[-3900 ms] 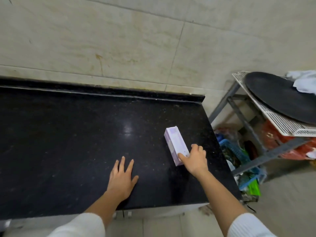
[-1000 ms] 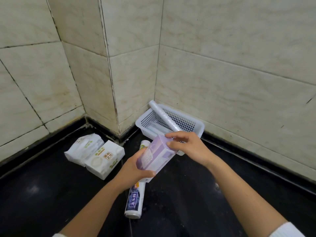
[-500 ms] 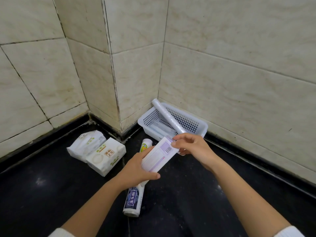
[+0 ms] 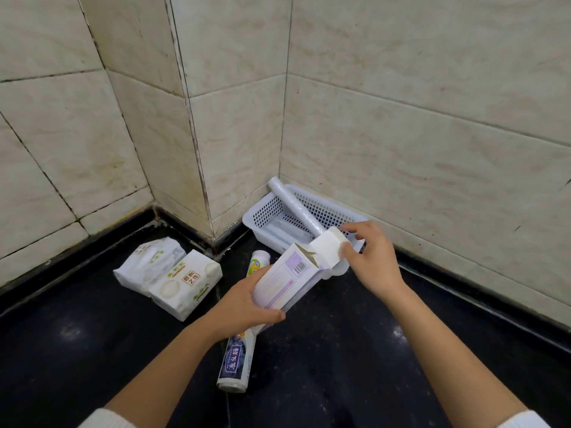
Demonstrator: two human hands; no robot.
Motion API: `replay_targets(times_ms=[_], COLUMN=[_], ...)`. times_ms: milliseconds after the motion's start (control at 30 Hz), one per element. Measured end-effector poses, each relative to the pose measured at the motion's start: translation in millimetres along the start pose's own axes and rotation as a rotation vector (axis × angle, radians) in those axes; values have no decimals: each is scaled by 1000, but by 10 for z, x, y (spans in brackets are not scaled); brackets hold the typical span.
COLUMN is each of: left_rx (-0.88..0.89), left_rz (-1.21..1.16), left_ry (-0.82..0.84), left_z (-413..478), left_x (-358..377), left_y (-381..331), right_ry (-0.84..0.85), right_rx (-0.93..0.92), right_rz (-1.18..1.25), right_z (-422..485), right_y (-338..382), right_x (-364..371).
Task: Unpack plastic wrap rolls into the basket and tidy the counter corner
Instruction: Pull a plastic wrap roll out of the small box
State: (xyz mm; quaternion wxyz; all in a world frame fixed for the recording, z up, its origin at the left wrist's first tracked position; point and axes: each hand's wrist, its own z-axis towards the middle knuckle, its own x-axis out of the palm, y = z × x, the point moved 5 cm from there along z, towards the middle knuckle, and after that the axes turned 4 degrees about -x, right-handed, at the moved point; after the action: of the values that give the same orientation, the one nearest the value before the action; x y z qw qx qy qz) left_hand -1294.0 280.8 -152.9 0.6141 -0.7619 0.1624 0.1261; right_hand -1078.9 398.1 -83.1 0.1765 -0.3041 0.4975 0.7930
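My left hand (image 4: 244, 307) grips the lower part of a purple-and-white plastic wrap box (image 4: 285, 281), tilted up toward the right. My right hand (image 4: 369, 257) pinches the box's white end flap (image 4: 329, 247), which is folded open. Behind them, a white perforated basket (image 4: 265, 211) sits in the wall corner. A bare plastic wrap roll (image 4: 295, 208) leans across the basket, one end sticking out over its rim at the back. What is inside the box is hidden.
A wrapped roll with a dark blue label (image 4: 236, 361) lies on the black counter (image 4: 340, 366) under my left hand. Two white tissue packs (image 4: 168, 281) lie to the left near the tiled pillar corner (image 4: 197, 180). Tiled walls close in behind and to the right.
My view turned from the counter's right end to this corner. Both hands carried the box here, and in the last half second my right hand pulled its end flap open.
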Motion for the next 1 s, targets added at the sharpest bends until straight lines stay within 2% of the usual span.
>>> replay_targets(times_ms=[67, 200, 267, 367, 467, 600, 733, 800, 1000], left_rx=[12, 45, 66, 103, 72, 33, 43, 55, 126], left_rz=[14, 38, 34, 62, 51, 33, 14, 15, 107], left_ry=[-23, -54, -67, -88, -105, -93, -88, -80, -51], left_z=[-18, -33, -24, -30, -36, -21, 0, 4, 7], left_x=[-4, 24, 42, 42, -2, -23, -3, 0, -29], left_y=[-37, -102, -111, -108, -53, 1, -9, -17, -21], right_ry=[91, 430, 501, 460, 353, 391, 330, 368, 633], right_rx=[13, 233, 303, 348, 300, 150, 103, 89, 68], right_rz=[56, 231, 335, 457, 569, 472, 485, 439, 261], right_z=[-49, -137, -163, -150, -103, -118, -101, -103, -147], right_y=[66, 147, 189, 219, 195, 232, 304, 341, 362], right_x=[49, 230, 284, 282, 187, 150, 104, 94, 93])
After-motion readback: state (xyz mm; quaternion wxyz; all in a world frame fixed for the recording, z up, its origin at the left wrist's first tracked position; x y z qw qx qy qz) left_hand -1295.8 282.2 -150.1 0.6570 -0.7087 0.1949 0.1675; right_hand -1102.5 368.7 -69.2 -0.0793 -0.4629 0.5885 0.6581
